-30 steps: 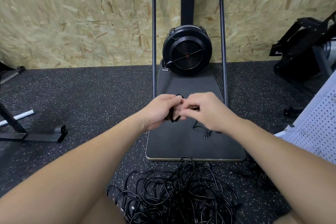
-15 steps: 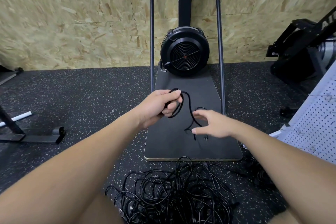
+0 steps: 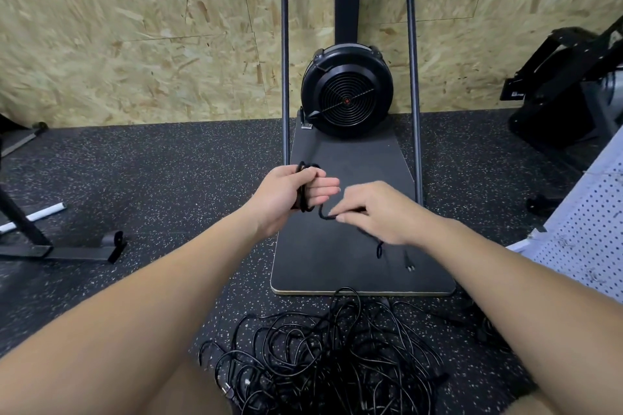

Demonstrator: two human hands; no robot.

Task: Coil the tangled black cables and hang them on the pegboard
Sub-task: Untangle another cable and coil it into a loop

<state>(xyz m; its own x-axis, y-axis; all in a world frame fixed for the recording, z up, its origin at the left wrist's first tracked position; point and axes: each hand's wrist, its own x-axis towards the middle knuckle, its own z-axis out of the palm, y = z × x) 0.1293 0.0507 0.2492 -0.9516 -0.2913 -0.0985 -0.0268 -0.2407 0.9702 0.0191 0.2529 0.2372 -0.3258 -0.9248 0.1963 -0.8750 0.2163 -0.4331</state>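
My left hand (image 3: pixel 290 194) holds a small coil of black cable (image 3: pixel 305 199) wound around its fingers, above the dark platform. My right hand (image 3: pixel 374 212) pinches the same cable's free length just right of the coil. The cable's tail hangs below my right hand and ends in a plug (image 3: pixel 409 264). A big tangled pile of black cables (image 3: pixel 323 357) lies on the floor in front of me. The white pegboard (image 3: pixel 586 236) leans at the right edge.
An exercise machine with a black fan wheel (image 3: pixel 347 96) and a dark platform (image 3: pixel 357 256) stands against the chipboard wall. Black equipment (image 3: pixel 566 91) sits at the right. A black metal stand foot (image 3: pixel 67 251) lies at the left on the speckled rubber floor.
My right hand has swung back up and left toward my left hand, bringing the cable into another loop. The coil on my left fingers has grown tighter.
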